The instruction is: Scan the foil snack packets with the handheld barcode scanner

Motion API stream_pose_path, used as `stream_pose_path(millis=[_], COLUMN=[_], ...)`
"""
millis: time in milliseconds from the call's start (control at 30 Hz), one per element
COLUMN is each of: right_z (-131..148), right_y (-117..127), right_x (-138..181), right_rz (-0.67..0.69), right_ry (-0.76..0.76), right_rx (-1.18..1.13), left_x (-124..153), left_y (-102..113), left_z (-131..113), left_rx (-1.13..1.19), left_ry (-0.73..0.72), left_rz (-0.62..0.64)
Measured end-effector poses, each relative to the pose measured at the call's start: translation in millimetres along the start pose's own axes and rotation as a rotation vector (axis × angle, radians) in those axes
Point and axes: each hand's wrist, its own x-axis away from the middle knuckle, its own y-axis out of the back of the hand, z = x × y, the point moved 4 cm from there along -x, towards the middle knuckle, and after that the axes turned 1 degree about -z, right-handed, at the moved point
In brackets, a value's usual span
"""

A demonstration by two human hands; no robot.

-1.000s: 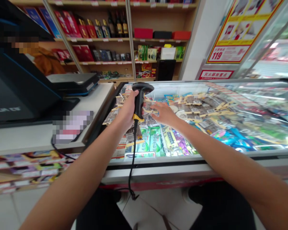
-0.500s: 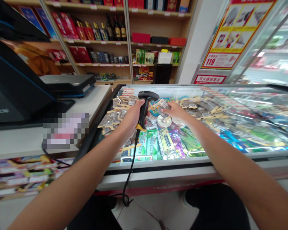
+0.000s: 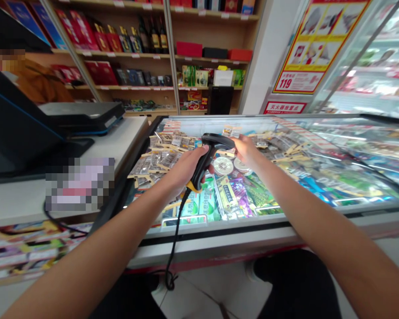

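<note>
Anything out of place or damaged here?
Nothing visibly spilled or damaged. Slightly untidy: the scanner's cord drapes over the freezer's front edge and bunches into a tight loop below. Brown packs on the left lie jumbled and overlapping, unlike the neater green packs.

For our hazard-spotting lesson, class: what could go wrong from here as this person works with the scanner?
1. The left hand holds the barcode scanner above piled packets; a slip could drop it onto them.
2. The scanner's cord hangs past the freezer's front edge and might snag.
3. The scanner's head hides some right-hand fingertips; the two might bump.
</note>
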Motion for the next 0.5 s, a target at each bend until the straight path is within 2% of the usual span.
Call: stream_pose_path(millis=[167, 267, 400, 500], right_z=[-0.7, 6.2, 35.4, 63.1], right_y=[1.7, 4.1, 21.4, 46.0], right_x=[2.3, 1.2, 0.6, 5.8], right_rz=[-0.016, -0.035, -0.062, -0.067], right_ry=[-0.036, 0.026, 0.255, 0.397], right_rx=[0.041, 0.088, 0.432, 0.733], left_x=[1.7, 4.0, 6.1, 4.7], left_y=[-0.2, -0.6, 2.1, 8.1], left_z=[-1.9, -6.0, -14.3, -17.2], left_rx=[-0.016, -0.009, 0.045, 0.068], left_ry=[0.025, 0.035, 0.011, 0.000], left_rz=[0.015, -0.005, -0.061, -0.111])
